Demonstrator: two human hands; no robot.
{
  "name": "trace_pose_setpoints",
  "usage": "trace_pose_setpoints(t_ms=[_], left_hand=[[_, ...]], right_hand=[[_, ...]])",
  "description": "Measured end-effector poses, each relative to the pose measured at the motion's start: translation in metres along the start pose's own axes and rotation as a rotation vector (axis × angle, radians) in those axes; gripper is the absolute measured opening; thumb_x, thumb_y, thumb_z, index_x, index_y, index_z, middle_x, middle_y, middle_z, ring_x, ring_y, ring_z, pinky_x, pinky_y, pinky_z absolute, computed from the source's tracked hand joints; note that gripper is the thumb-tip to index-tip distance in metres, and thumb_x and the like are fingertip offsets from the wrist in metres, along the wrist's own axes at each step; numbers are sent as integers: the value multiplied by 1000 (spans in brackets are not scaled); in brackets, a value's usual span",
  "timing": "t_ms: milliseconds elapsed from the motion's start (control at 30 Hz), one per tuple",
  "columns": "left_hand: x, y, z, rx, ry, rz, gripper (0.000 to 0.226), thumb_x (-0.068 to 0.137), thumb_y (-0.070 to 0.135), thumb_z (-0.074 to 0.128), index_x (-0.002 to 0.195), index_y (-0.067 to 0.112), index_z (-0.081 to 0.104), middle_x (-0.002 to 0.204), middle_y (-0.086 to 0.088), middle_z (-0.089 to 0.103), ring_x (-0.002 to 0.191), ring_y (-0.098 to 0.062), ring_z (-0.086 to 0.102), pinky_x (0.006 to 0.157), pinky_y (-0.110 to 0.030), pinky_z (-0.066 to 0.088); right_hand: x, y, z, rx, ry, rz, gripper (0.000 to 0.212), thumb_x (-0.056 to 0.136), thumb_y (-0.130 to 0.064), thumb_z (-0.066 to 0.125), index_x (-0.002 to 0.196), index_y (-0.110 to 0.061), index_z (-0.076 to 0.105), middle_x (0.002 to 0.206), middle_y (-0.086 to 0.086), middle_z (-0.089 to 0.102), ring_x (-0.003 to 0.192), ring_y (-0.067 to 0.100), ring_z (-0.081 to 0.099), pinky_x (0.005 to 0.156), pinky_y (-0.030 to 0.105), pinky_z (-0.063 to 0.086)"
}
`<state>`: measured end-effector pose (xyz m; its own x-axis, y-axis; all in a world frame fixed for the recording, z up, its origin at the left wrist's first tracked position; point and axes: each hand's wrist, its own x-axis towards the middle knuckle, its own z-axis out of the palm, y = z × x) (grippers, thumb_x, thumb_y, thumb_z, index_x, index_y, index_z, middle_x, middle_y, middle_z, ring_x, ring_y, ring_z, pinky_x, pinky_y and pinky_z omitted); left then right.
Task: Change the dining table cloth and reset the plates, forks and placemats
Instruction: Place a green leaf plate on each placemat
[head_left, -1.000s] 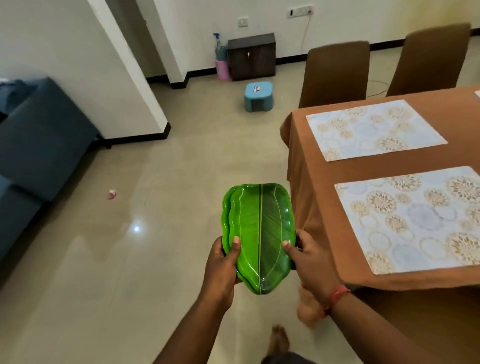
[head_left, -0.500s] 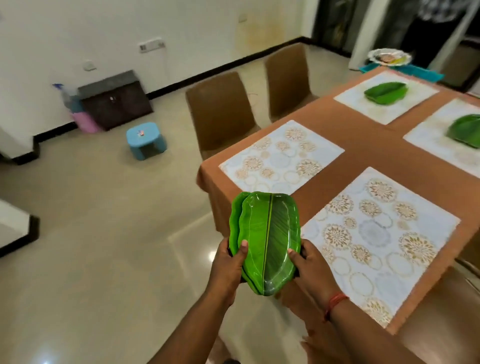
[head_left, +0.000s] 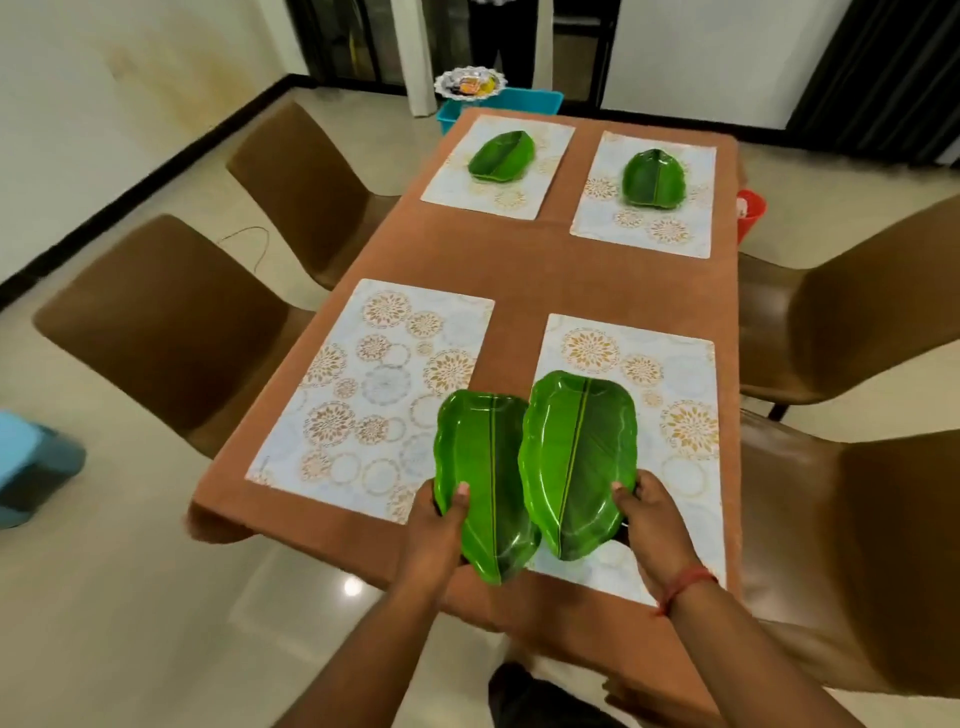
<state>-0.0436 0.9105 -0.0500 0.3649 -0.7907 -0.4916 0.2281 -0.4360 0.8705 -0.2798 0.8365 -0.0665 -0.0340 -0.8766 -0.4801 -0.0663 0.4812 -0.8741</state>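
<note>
You had one leaf plate in each hand there: your left hand (head_left: 434, 530) pinched the near end of the left plate (head_left: 483, 483), thumb on top and fingers curled under, and your right hand (head_left: 655, 525) gripped the right plate (head_left: 579, 462) the same way by its near right edge. Held apart like that, each plate could go straight to its own setting. Just beyond your right grip lay the near right placemat (head_left: 670, 395), the plate hovering over it; ahead and left of your left grip, the near left placemat (head_left: 374, 384) lay bare. Well beyond both, the two far plates (head_left: 501, 156) sat on their mats, so I'd judge these were the last two. No forks showed on the brown cloth (head_left: 519, 260).
</note>
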Motion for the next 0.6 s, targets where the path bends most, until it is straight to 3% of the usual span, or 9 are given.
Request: trace_pose_setpoints(t_ms=[100,200,300,433,600], left_hand=[[24,12,6,28,8,-12,20,96,41,59,113,30,62,97,2,75,85,-20,74,62,-44,61],[41,27,8,43,34,-14,19,96,42,59,111,31,62,97,3,75,84,-19,74,61,-42,60],[52,40,7,49,42,1,20,97,38,57,113,28,62,100,0,75,87,-21,74,66,-45,61],[69,61,9,64,33,31,25,98,34,55,119,22,61,103,-1,75,89,-21,74,62,-40,61],[87,70,15,75,9,17,34,98,36,55,126,17,59,113,-6,72,98,-28,71,76,-53,60]], right_hand=[[48,-8,-21,-87,70,15,15,103,-11,47,112,-17,58,113,15,66,104,37,64,91,60,52],[88,-14,-34,-180,114,26,16,103,-11,48,115,-14,57,113,15,64,105,38,61,95,60,49],[111,-15,-38,-287,155,61,14,102,-14,49,112,-8,56,105,19,63,93,36,61,88,53,52],[121,-10,-36,-356,214,85,9,102,-14,50,107,-9,55,98,16,62,83,31,56,70,38,42],[116,-2,-36,-390,317,110,10,101,-16,51,108,-10,56,89,7,59,72,22,52,59,30,35]])
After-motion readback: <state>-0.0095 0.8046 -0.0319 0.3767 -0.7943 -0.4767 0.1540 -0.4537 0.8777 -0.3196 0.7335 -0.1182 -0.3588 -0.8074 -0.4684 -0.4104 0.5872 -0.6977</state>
